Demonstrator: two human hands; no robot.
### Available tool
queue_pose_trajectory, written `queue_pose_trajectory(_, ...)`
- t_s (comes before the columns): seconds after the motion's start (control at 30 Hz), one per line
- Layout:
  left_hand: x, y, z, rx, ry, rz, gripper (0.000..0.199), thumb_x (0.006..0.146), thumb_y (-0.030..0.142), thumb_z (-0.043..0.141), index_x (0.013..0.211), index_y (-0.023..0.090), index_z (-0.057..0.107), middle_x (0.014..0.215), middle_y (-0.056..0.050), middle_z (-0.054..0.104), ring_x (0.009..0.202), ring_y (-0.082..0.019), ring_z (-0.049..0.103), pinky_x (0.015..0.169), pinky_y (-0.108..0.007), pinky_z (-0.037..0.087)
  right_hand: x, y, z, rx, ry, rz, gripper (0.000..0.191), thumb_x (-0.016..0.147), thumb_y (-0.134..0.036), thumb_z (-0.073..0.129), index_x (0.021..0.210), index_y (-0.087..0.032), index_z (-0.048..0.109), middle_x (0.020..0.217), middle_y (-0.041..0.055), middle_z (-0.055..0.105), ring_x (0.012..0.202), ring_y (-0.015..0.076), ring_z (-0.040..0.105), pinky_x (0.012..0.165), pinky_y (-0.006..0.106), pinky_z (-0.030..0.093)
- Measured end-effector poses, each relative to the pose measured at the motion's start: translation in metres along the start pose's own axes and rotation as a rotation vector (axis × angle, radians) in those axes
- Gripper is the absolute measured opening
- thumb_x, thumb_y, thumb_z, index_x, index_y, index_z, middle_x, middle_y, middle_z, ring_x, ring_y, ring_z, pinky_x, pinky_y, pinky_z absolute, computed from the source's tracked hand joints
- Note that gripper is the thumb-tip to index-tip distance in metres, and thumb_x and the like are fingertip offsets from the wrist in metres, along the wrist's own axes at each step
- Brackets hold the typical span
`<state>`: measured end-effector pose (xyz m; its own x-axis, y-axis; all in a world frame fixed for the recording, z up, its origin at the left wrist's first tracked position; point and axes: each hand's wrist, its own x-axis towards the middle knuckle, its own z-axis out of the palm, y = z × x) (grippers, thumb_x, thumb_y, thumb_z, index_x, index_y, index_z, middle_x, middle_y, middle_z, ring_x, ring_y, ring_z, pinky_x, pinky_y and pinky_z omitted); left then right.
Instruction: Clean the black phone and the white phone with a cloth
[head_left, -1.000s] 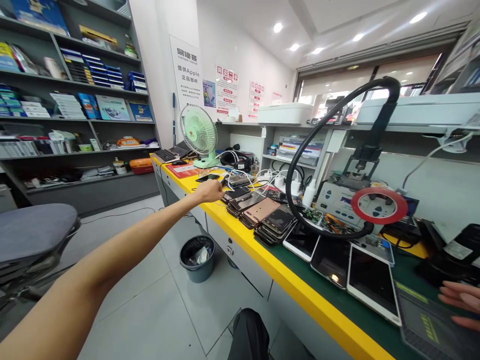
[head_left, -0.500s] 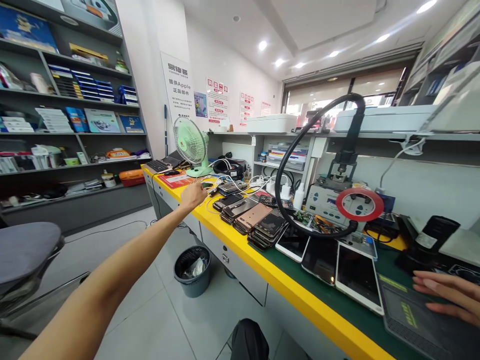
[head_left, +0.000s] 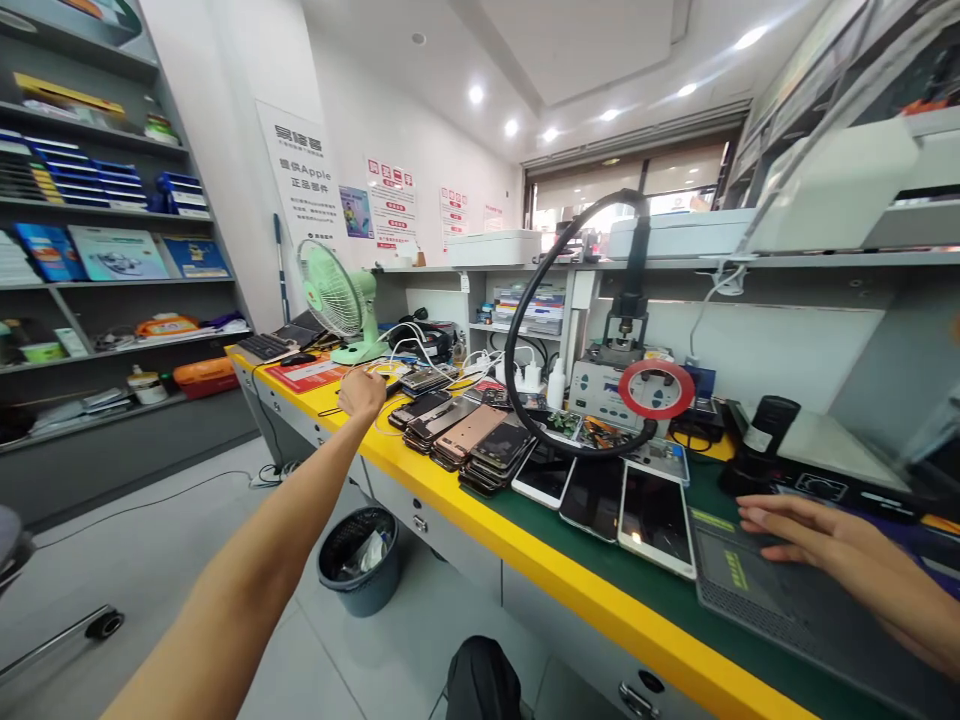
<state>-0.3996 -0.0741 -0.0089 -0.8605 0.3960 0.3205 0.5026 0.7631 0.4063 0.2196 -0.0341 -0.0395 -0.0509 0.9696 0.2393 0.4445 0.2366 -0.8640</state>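
Rose-gold flat metal phone housing stack [head_left: 471, 435]: best kept untouched, the left forearm held clear of its edge and the reach made low and unhurried. Left hand [head_left: 362, 393]: fingers curled, above the yellow-edged workbench [head_left: 450, 497], just beside a small dark flat object [head_left: 394, 385]; whether grasping it, cannot tell. Right hand [head_left: 806, 530]: fingers loosely extended, nothing seen gripped, at a dark grey rectangular mat [head_left: 780, 610]; contact unclear.

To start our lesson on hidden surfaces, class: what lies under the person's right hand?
Under the right hand is a flat, dark grey mat with yellow-green marks. The patch directly beneath the hand is covered, so anything small there cannot be seen.
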Motion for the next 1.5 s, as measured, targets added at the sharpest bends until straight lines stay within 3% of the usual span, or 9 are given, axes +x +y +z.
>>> queue_pose_trajectory(0.1,0.001,0.008,0.005,-0.026,-0.148,0.087,0.035,0.094,0.040,0.059,0.120,0.016,0.061,0.120,-0.009,0.063,0.106,-0.023,0.063,0.090,-0.043,0.053,0.001,0.003,-0.003,0.116,-0.158,0.190,0.033,0.043,-0.054,0.081,0.069,-0.033,0.079,0.102,0.0213,0.073,0.101,0.0417,0.068,0.074,0.047,0.060)
queue_pose_trajectory(0.23,0.003,0.011,0.004,-0.041,-0.368,0.227,0.030,0.095,0.041,0.059,0.110,0.015,0.065,0.106,-0.007,0.068,0.091,-0.018,0.066,0.082,-0.037,0.056,0.003,0.006,-0.005,0.120,-0.138,0.217,0.038,0.046,-0.052,0.082,0.077,-0.031,0.081,0.105,0.0221,0.072,0.101,0.0433,0.067,0.082,0.053,0.056)
queue_pose_trajectory(0.37,0.010,0.001,-0.003,-0.039,-0.446,0.292,0.031,0.095,0.043,0.057,0.105,0.015,0.066,0.101,-0.006,0.069,0.087,-0.017,0.067,0.080,-0.036,0.056,0.004,0.006,-0.005,0.114,-0.144,0.193,0.036,0.049,-0.046,0.082,0.080,-0.029,0.081,0.104,0.0225,0.072,0.095,0.0421,0.068,0.082,0.053,0.055)
queue_pose_trajectory(0.7,0.010,-0.002,0.008,-0.048,-0.454,0.415,0.041,0.087,0.050,0.058,0.096,0.012,0.070,0.084,-0.009,0.073,0.065,-0.019,0.067,0.063,-0.030,0.053,-0.001,0.016,-0.007,0.080,-0.174,0.116,0.036,0.070,-0.052,0.074,0.096,-0.027,0.077,0.107,0.0164,0.072,0.097,0.0361,0.069,0.081,0.048,0.058)
queue_pose_trajectory(1.0,-0.033,-0.003,-0.030,-0.017,-0.418,0.508,0.048,0.085,0.048,0.056,0.110,0.008,0.064,0.075,-0.004,0.072,0.064,-0.017,0.063,0.056,-0.022,0.045,-0.011,0.005,-0.012,0.144,-0.148,0.051,0.022,0.085,-0.042,0.065,0.092,-0.024,0.075,0.103,0.0136,0.073,0.098,0.0315,0.069,0.074,0.040,0.062)
queue_pose_trajectory(1.17,-0.041,0.001,-0.035,-0.008,-0.455,0.515,0.047,0.088,0.046,0.054,0.110,0.006,0.065,0.072,-0.002,0.071,0.061,-0.013,0.059,0.056,-0.020,0.044,-0.009,0.007,-0.010,0.108,-0.144,0.050,0.029,0.081,-0.041,0.072,0.099,-0.019,0.076,0.100,0.0131,0.074,0.090,0.0290,0.071,0.067,0.035,0.063)
queue_pose_trajectory(1.27,-0.053,0.004,-0.046,0.005,-0.380,0.539,0.047,0.086,0.047,0.055,0.108,0.008,0.066,0.065,0.001,0.067,0.064,-0.014,0.058,0.057,-0.019,0.039,-0.008,0.005,-0.006,0.169,-0.100,0.022,0.027,0.082,-0.041,0.072,0.091,-0.016,0.076,0.096,0.0137,0.074,0.090,0.0272,0.071,0.063,0.030,0.062)
queue_pose_trajectory(1.4,-0.089,0.010,-0.065,-0.021,-0.257,0.609,0.043,0.085,0.048,0.056,0.107,0.012,0.067,0.077,0.001,0.071,0.076,-0.017,0.060,0.063,-0.019,0.037,-0.008,0.004,-0.008,0.153,0.024,0.006,0.043,0.088,-0.051,0.062,0.066,-0.015,0.067,0.070,0.0133,0.071,0.060,0.0201,0.068,0.050,0.027,0.057)
queue_pose_trajectory(1.5,-0.133,0.014,-0.072,-0.068,-0.273,0.708,0.041,0.087,0.049,0.053,0.106,0.016,0.068,0.080,0.001,0.073,0.078,-0.017,0.063,0.068,-0.021,0.041,-0.007,0.009,-0.013,0.070,0.122,0.001,0.052,0.091,-0.055,0.053,0.053,-0.019,0.053,0.045,0.0059,0.057,0.035,0.0141,0.051,0.036,0.024,0.041)
